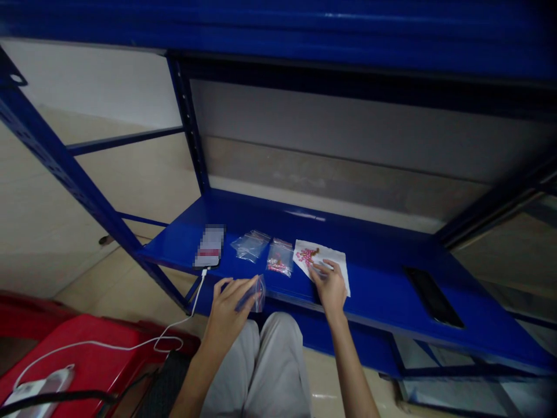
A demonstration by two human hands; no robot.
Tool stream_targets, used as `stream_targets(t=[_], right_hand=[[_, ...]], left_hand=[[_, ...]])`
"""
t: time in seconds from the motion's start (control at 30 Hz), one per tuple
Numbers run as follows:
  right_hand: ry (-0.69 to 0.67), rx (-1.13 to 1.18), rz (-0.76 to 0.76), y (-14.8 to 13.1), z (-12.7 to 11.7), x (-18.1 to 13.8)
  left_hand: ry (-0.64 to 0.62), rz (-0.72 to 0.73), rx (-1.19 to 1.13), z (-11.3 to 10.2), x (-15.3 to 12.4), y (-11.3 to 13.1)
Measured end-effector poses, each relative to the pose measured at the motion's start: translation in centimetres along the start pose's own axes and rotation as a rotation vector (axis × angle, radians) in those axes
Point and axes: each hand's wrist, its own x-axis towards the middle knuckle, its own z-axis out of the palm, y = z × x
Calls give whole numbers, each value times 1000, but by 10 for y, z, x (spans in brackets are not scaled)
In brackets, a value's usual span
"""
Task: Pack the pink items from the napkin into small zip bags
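Observation:
My left hand (232, 305) is closed on a small clear zip bag (260, 294), held just off the front edge of the blue shelf. Over a white sheet of paper (337, 261), my right hand (329, 284) reaches with fingertips at a little heap of pink and gold beads (307, 255). Its fingers are bent, and whether a bead is between them is too small to make out. Beside the paper lies a filled zip bag (279, 257) with pink and gold pieces inside. Further left is a stack of clear zip bags (251, 245).
A lit phone (210, 247) charges at the shelf's left end, its white cable (159, 338) running to a power strip (41, 392) on a red stool (93, 354). A dark phone (433, 296) lies on the right. Blue posts (87, 180) and an upper shelf (278, 35) frame the space.

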Motion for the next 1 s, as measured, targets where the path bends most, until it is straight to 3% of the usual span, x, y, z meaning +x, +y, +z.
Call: stream_targets(t=[0.3,0.43,0.57,0.7,0.8,1.0], right_hand=[[59,-44,-6,9,15,0],[53,-29,34,1,5,1],[40,138,-7,-30,-16,-8],[-238,349,-190,-71,-35,-27],[-367,339,-296,-90,-41,-37],[-506,357,-364,-92,-38,-37]], left_hand=[[31,-9,-63,1,2,0],[15,-66,-88,8,1,0],[-43,-114,-95,19,0,0],[-76,-95,-83,27,2,5],[-100,-52,-77,29,4,12],[-134,37,-116,33,4,17]])
